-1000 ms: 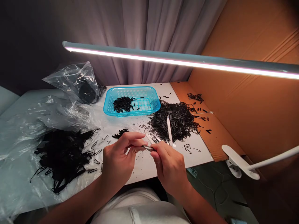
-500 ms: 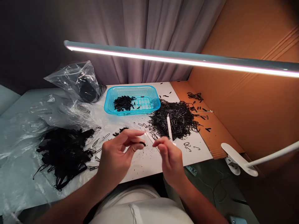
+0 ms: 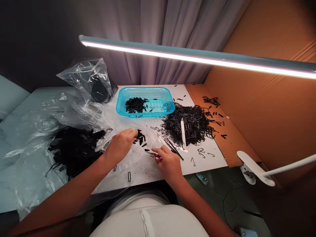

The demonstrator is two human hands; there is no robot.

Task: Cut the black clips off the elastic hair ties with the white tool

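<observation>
My left hand (image 3: 124,141) is closed, its fingertips down at a small heap of short black pieces (image 3: 141,138) on the white table. What it pinches, if anything, is hidden. My right hand (image 3: 168,161) grips small scissors (image 3: 157,158) with a purple handle, their metal tips pointing left. Just beyond those tips lies a single black piece (image 3: 146,150). Behind my right hand spreads a large pile of thin black loops (image 3: 195,126), with a pale pointed strip (image 3: 183,131) lying on it. A black tangled heap (image 3: 74,151) rests on clear plastic left of my left arm.
A blue plastic basket (image 3: 145,115) holding short black pieces stands at the back. Clear plastic bags (image 3: 81,75) cover the left side. A bright lamp bar (image 3: 172,56) hangs across above the table, its white clamp (image 3: 254,168) at right. Loose loops (image 3: 129,176) lie near the front edge.
My left hand has lowered leftward from mid-air to the small black heap; it was pinching a black piece before. My right hand has shifted slightly down and left, bringing the scissors into sight.
</observation>
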